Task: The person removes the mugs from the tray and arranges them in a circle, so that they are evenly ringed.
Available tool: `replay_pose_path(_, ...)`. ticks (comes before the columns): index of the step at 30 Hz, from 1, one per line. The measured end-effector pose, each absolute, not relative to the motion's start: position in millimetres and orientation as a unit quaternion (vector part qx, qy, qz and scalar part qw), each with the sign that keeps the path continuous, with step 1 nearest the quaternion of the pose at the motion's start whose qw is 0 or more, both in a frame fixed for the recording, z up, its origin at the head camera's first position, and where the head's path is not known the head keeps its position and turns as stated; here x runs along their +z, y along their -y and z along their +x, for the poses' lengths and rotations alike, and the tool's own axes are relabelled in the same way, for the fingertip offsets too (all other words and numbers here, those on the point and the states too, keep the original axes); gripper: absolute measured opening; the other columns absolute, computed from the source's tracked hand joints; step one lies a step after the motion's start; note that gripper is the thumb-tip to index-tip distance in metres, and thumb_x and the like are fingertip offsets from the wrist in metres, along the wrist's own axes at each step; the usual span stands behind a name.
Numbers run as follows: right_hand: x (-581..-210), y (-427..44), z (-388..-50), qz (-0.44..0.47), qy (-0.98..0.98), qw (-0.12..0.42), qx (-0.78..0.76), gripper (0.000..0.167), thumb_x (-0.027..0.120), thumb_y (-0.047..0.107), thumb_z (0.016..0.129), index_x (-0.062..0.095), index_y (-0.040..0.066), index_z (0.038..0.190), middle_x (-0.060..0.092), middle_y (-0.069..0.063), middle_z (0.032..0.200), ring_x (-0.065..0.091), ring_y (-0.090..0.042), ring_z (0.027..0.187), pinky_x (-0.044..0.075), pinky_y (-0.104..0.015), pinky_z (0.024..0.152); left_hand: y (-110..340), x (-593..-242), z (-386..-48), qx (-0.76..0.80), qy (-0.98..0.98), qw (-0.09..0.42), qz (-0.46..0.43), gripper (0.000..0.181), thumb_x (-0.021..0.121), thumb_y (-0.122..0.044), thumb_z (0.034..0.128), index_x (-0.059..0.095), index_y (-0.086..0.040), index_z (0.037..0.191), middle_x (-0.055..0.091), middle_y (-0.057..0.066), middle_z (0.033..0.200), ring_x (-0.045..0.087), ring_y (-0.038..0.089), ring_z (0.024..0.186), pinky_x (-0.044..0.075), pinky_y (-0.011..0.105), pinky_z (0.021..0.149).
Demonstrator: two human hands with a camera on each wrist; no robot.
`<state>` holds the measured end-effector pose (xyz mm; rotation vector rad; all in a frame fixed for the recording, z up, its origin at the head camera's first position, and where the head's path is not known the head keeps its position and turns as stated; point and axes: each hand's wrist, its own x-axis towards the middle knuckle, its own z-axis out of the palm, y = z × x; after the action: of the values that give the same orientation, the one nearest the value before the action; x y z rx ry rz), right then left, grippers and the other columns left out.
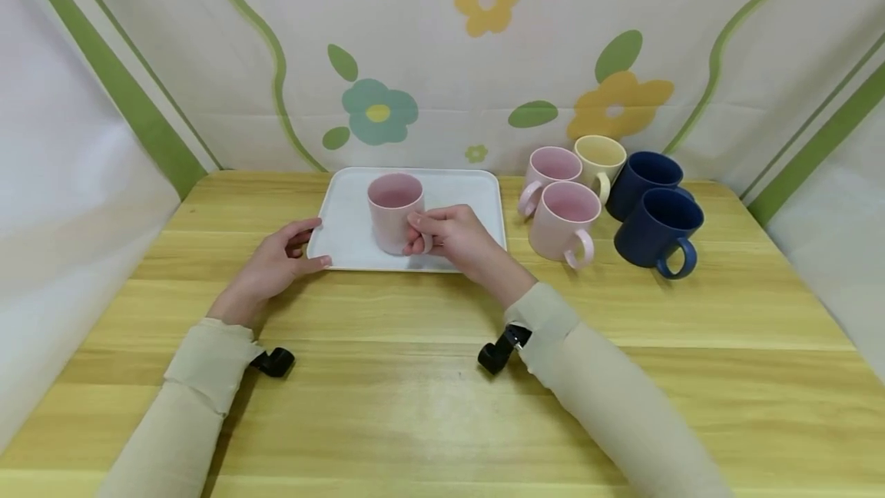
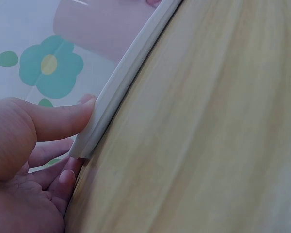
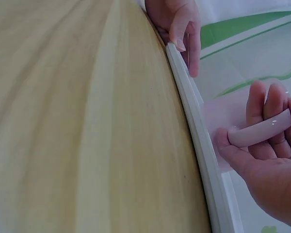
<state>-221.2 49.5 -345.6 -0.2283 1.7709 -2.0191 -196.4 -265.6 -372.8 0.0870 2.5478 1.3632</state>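
Note:
A pink mug [image 1: 392,225] stands upright on the white tray [image 1: 339,210], near its middle. My right hand [image 1: 456,237] grips the mug by its handle [image 3: 262,132], with the thumb against the mug's side and fingers through the loop in the right wrist view. At the tray's front left corner is my left hand [image 1: 276,260]. Its thumb [image 2: 68,119] lies on the rim and the other fingers bend against the outer edge, holding the corner. Only part of the pink mug [image 2: 94,29] shows in the left wrist view.
Right of the tray stand two pink mugs [image 1: 563,225], a yellow mug [image 1: 594,160] and two dark blue mugs [image 1: 643,237], grouped close together. A flowered curtain [image 1: 429,44] hangs behind the wooden table [image 1: 387,406].

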Motion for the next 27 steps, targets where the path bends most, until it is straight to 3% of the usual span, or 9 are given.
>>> replay_pose_path(9,-334.4,-63.2,-204.6,-0.095,-0.64,0.189,-0.739,0.028,0.063,0.012,0.107,0.071,-0.005,0.086,0.068,-0.005,0.075,0.075,-0.017,0.077,0.062,-0.026,0.082,268.4,-371.4,-193.6,0.464,-0.876,0.127,0.025,0.085,0.074,-0.017,0.1007,0.026,-0.01,0.17,0.036,0.026,0.168,0.038,0.041,0.147,0.035,0.053,0.116)
replay_pose_path(19,-316.1,-96.2,-186.6,-0.11,-0.643,0.153,-0.743,0.034,0.061,0.01,0.108,0.071,0.007,0.075,0.068,-0.002,0.072,0.075,-0.017,0.076,0.062,-0.027,0.085,268.1,-372.5,-193.1,0.462,-0.877,0.127,0.026,0.084,0.074,-0.018,0.1007,0.026,-0.009,0.169,0.037,0.026,0.167,0.039,0.041,0.146,0.035,0.051,0.114)
replay_pose_path(27,-303.5,-118.1,-180.4,-0.11,-0.634,0.128,-0.754,0.033,0.061,0.008,0.107,0.073,0.007,0.075,0.071,-0.002,0.075,0.075,-0.016,0.076,0.063,-0.025,0.081,272.8,-373.2,-195.1,0.455,-0.881,0.125,0.026,0.084,0.074,-0.018,0.1014,0.026,-0.01,0.17,0.035,0.026,0.169,0.037,0.041,0.148,0.035,0.05,0.114)
